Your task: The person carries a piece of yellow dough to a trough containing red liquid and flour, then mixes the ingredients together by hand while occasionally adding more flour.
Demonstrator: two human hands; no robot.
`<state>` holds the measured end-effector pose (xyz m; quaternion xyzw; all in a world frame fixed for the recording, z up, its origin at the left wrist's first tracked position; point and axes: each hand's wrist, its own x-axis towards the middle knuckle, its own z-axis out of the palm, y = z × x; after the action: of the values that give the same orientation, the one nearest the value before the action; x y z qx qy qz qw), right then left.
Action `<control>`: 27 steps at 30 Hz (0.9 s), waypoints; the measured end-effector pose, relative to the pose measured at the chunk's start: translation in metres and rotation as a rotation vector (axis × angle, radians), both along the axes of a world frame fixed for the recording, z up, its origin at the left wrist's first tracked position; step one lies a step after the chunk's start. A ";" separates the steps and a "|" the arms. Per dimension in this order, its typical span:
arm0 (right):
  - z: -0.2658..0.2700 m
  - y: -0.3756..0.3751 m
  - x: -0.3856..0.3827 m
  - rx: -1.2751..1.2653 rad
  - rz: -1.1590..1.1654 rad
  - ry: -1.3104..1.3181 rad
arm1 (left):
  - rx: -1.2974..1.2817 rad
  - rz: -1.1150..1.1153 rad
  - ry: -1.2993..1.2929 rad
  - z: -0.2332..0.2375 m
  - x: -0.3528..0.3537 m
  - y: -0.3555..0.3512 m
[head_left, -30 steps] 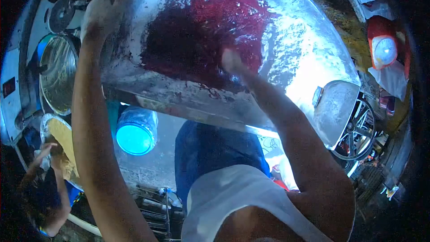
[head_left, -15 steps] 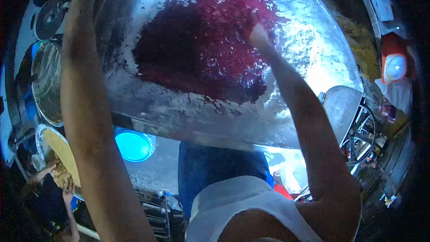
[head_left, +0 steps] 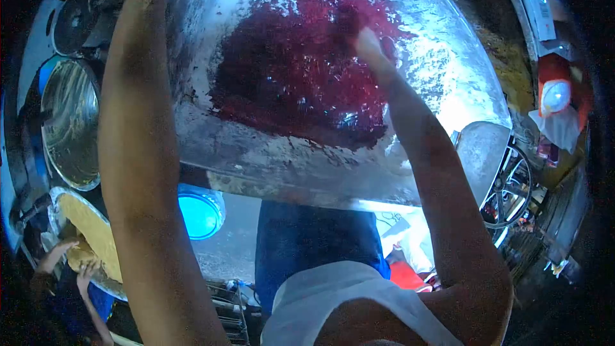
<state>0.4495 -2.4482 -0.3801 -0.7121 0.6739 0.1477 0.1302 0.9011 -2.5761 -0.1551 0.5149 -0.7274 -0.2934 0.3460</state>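
Observation:
My right arm reaches over a large metal tub (head_left: 275, 182) with pale residue on its walls. At the end of that arm, my right hand (head_left: 360, 33) is at the dark red, wet-looking mass (head_left: 282, 83) spread in the tub. The hand is blurred and blends with the red, so its fingers cannot be made out. My left arm stretches up along the tub's left side, and its hand lies beyond the top edge of the view.
At lower left, another person's hands (head_left: 80, 263) work a yellowish mass (head_left: 96, 224) in a round pan (head_left: 57, 202). Beside it stands a shiny metal bowl (head_left: 70, 125). Below the tub is a blue-lit bucket (head_left: 200, 214). A spoked handwheel (head_left: 512, 186) is at the right.
The view has shifted slightly, with my left arm and the red mass appearing farther right. My right hand remains at the red mass. The other person's hands appear slightly lower.

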 end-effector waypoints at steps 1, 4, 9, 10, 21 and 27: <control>0.010 0.000 0.018 0.143 0.156 0.070 | -0.006 -0.002 -0.005 -0.001 -0.002 0.000; -0.027 0.056 0.059 -0.020 -0.061 -0.205 | -0.030 -0.004 -0.022 -0.003 -0.005 0.002; 0.006 0.097 0.067 -0.062 0.063 -0.335 | -0.063 -0.008 -0.045 -0.005 -0.007 0.006; 0.010 0.091 0.062 -0.142 0.295 -0.088 | -0.066 -0.009 -0.047 -0.004 -0.007 0.008; 0.005 0.008 0.177 -0.121 0.477 0.152 | -0.107 -0.050 -0.074 0.007 -0.013 -0.002; 0.022 0.122 0.160 0.028 0.380 -0.234 | -0.104 -0.051 -0.092 0.010 -0.018 -0.003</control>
<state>0.6094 -2.3258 -0.3582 -0.8368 0.5056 0.0954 0.1870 0.8835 -2.5796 -0.1447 0.4905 -0.7697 -0.2398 0.3310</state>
